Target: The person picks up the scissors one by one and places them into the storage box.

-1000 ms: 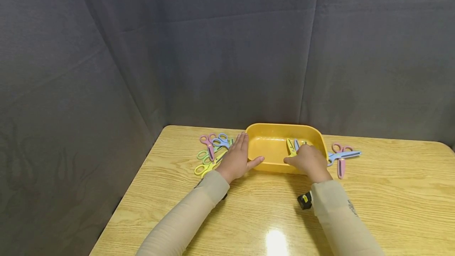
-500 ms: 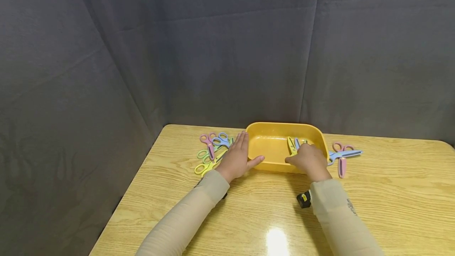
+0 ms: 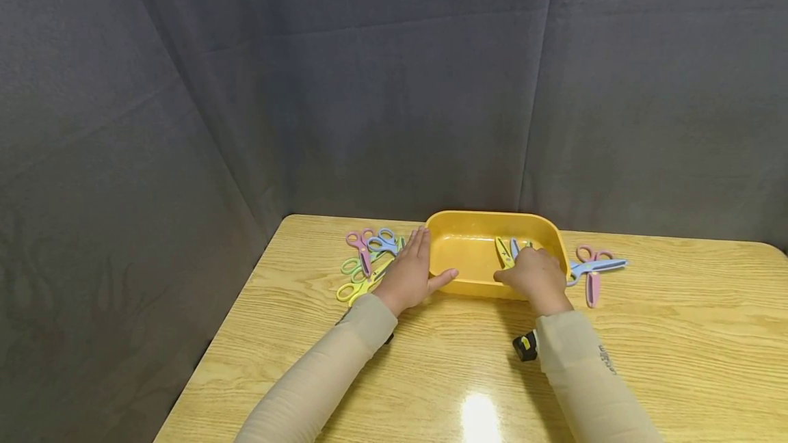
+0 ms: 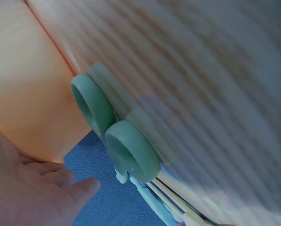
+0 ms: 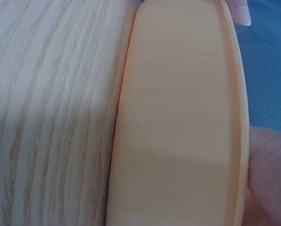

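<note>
My left hand (image 3: 408, 272) lies along the left end of a yellow plastic tub (image 3: 480, 288), fingers straight and thumb over the front rim. In the left wrist view that hand (image 4: 36, 195) is close to green scissors (image 4: 131, 150). Inside the tub, my right hand (image 3: 534, 275) reaches over the front rim at the right end. Past its fingers show the blades of yellow scissors (image 3: 505, 251) and blue scissors (image 3: 514, 248). The right wrist view has the tub's outer wall (image 5: 178, 113) hiding most of this hand; I cannot tell whether its fingers grip scissors.
Left of the tub lie pink scissors (image 3: 363, 251), blue scissors (image 3: 383, 243) and yellow scissors (image 3: 357, 289). On its right, blue scissors (image 3: 600, 266) cross pink scissors (image 3: 593, 289). The wooden table (image 3: 443, 368) ends at a grey curtain (image 3: 394, 122) behind and to the left.
The head view has shifted very slightly. Both hands, the tub and the scissors stay almost where they were.
</note>
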Available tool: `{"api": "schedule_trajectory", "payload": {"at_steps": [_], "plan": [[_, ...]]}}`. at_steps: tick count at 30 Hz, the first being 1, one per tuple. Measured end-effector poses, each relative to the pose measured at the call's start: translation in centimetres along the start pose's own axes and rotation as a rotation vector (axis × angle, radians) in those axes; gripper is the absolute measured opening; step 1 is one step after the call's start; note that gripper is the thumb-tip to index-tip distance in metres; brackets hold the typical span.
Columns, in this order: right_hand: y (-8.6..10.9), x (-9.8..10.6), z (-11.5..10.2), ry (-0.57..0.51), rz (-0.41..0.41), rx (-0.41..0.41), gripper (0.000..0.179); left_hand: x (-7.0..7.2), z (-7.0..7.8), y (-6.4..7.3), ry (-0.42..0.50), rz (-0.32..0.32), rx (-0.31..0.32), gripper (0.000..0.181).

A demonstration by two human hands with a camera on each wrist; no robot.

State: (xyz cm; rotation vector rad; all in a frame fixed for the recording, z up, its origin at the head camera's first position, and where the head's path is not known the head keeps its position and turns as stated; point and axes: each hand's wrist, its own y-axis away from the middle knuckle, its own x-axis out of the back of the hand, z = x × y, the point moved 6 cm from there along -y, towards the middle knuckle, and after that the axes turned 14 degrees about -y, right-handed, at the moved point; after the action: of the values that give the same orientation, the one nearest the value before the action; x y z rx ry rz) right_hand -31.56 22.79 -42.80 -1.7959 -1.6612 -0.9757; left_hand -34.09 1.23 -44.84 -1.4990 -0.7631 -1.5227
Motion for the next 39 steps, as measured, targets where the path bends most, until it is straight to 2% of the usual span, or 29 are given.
{"api": "schedule_trajectory", "payload": {"at_steps": [23, 30, 39], "plan": [[0.13, -0.17, 0.32, -0.054, 0.069, 0.024, 0.036, -0.16, 0.06, -0.04, -0.01, 0.018, -0.01, 0.097], [0.21, -0.16, 0.27, -0.077, 0.088, 0.057, 0.03, -0.1, 0.07, -0.13, -0.01, 0.005, -0.009, 0.097], [0.41, -0.2, 0.16, -0.077, 0.092, 0.073, 0.033, -0.09, -0.04, -0.08, -0.009, -0.002, -0.001, 0.097]]}}
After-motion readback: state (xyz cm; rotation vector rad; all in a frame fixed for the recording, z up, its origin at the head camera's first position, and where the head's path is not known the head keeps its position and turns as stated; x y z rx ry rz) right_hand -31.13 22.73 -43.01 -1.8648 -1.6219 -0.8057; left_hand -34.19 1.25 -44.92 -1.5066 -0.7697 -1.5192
